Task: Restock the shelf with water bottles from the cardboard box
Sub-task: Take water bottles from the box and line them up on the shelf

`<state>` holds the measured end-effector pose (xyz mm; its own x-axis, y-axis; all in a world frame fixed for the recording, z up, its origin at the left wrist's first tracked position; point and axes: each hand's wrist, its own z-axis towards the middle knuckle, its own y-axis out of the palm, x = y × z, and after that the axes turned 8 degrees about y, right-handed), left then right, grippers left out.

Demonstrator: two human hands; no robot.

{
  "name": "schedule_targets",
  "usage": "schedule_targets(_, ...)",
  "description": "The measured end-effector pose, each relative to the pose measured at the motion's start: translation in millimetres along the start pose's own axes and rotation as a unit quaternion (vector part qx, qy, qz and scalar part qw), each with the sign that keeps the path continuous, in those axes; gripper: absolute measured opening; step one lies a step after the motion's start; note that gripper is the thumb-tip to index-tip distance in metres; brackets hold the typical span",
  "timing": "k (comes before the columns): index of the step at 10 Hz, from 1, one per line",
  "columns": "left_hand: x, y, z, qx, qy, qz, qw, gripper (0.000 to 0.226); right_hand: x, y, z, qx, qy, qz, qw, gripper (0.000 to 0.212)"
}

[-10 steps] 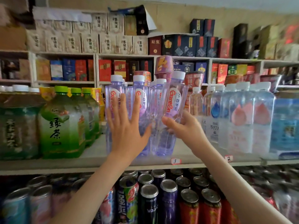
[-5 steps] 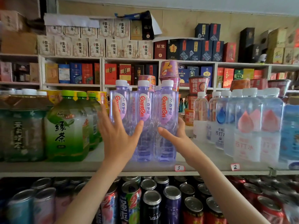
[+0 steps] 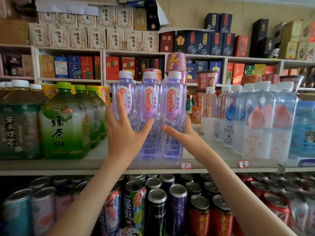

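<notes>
Three purple-tinted water bottles with white caps stand upright in a front row on the white shelf [image 3: 95, 163]: the left bottle [image 3: 123, 92], the middle bottle [image 3: 150, 103] and the right bottle [image 3: 173, 103]. My left hand [image 3: 125, 132] lies flat with spread fingers against the left and middle bottles. My right hand [image 3: 183, 133] wraps the lower side of the right bottle, thumb across its front. More bottles of the same kind stand behind them. No cardboard box is in view.
Big green tea bottles [image 3: 65, 123] stand left of the water on the same shelf. Clear soda-water bottles [image 3: 255, 121] stand to the right. Cans [image 3: 156, 198] fill the shelf below. Noodle cups [image 3: 207, 82] and boxed goods sit behind and above.
One second ago the right bottle was tilted in my right hand. It now stands upright, level with the other two. Both hands stay against the bottles.
</notes>
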<state>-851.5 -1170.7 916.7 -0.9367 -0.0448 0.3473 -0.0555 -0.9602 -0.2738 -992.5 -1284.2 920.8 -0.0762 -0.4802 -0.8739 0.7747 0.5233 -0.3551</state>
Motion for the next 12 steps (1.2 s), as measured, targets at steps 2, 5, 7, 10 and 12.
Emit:
schedule_targets(2, 0, -14, -15, 0.002, 0.028, -0.018, 0.999, 0.089, -6, 26, -28, 0.205, -0.148, -0.043, 0.967, 0.093)
schedule_targets(5, -34, -71, -107, 0.011, 0.147, -0.024, 0.989, 0.033, 22, 137, -91, 0.074, -0.401, -0.079, 0.910, 0.018)
schedule_targets(7, -114, -121, -223, -0.098, -0.061, 0.045, 0.992, 0.033, 80, 250, -114, -0.208, -0.276, -0.042, 0.937, 0.020)
schedule_targets(10, -212, -184, -582, -0.115, -0.609, 0.195, 0.760, 0.019, 298, 459, -268, -0.559, 0.001, -0.116, 0.821, 0.020)
schedule_targets(12, -214, -178, -846, -0.067, -0.814, 0.192, 0.545, 0.010, 469, 529, -413, -0.639, 0.016, -0.200, 0.743, 0.023)
